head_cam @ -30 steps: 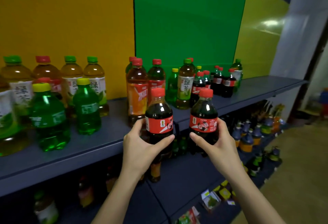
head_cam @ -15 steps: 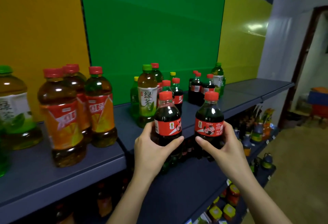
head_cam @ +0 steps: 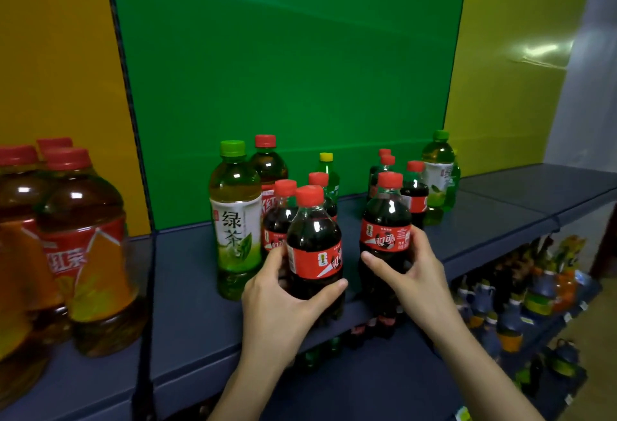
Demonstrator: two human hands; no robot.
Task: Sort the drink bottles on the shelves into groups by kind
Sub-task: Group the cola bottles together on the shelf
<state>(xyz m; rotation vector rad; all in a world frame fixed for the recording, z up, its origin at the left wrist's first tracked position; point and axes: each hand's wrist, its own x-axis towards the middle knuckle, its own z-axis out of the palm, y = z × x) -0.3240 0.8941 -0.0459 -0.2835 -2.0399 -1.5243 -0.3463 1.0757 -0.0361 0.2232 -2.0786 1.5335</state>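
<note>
Shelf [head_cam: 494, 217] w/ tea btls [head_cam: 235, 220], cola btls [head_cam: 415, 192], maybe soda [head_cam: 329, 170].

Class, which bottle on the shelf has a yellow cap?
The small green bottle at the back; all others have red or green caps.

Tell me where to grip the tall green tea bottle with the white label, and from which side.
Grip the green tea bottle round its labelled body, coming from its left and front. It stands upright, that side of the shelf is bare, while cola bottles crowd its right and a red-capped tea bottle stands behind.
</note>
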